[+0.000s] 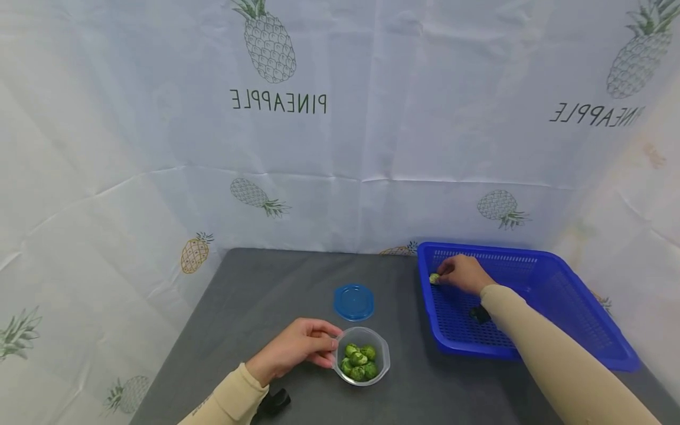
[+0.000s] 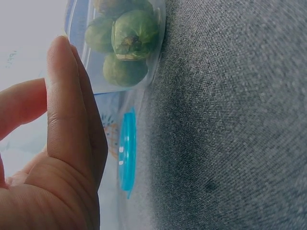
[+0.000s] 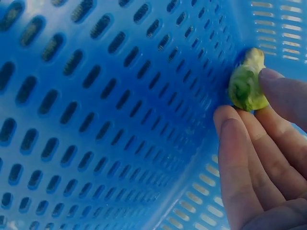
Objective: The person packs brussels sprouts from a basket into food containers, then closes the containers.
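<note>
A clear plastic container (image 1: 385, 360) holds several green Brussels sprouts (image 1: 358, 359) and stands on the grey table. My left hand (image 1: 300, 345) grips its left rim with thumb and fingers; the left wrist view shows the thumb (image 2: 64, 96) against the container's edge. Over in the blue basket (image 1: 560, 274), my right hand (image 1: 464, 274) pinches a single Brussels sprout (image 3: 247, 88) with a pale yellowish end. That sprout is close to the basket's far left corner, between thumb and fingertips.
A round blue lid (image 1: 354, 302) lies flat just behind the container. The basket's slotted walls surround the right hand, and its rim passes under the right forearm. A white curtain (image 1: 372, 147) printed with pineapples hangs behind the table (image 1: 255, 289) and along its sides.
</note>
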### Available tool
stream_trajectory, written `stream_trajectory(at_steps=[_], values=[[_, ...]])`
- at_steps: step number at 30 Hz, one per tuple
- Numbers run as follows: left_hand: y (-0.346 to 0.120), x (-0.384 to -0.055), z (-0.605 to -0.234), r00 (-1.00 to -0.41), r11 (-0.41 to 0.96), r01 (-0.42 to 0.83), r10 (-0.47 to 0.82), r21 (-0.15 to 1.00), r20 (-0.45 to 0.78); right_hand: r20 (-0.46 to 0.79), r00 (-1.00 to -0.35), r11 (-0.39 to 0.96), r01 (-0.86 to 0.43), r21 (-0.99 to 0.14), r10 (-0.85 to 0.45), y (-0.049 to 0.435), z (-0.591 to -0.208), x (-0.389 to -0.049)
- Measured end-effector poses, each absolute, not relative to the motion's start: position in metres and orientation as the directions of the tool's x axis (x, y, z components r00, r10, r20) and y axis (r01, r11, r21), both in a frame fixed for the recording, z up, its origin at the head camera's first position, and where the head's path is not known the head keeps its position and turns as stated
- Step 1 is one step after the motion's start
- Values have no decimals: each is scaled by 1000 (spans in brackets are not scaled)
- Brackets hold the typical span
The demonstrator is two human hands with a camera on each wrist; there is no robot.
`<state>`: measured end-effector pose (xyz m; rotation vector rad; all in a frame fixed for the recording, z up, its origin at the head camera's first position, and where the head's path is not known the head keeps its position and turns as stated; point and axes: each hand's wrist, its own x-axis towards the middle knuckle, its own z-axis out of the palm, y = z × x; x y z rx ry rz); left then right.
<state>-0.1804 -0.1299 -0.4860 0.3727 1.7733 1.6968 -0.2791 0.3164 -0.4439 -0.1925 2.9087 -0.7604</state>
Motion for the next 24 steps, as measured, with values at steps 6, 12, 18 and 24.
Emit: stream_trajectory(at_steps=[6,12,18,24], values=[[-130,-180,-485,-748,116,-236,612,965,-256,-93,-984,868,-87,-489,-151,316,-443,-277],[-130,-180,-485,-747,116,-236,613,965,-257,-87,-983,865,-99,-491,-162,313,-441,-276],[-130,-179,-485,-747,119,-235,613,965,-257,-104,-980,871,-100,-481,-170,315,-442,-276],[-131,-179,-485,-749,115,-233,613,966,-254,-90,-979,872,-119,-474,-183,316,-440,-276]])
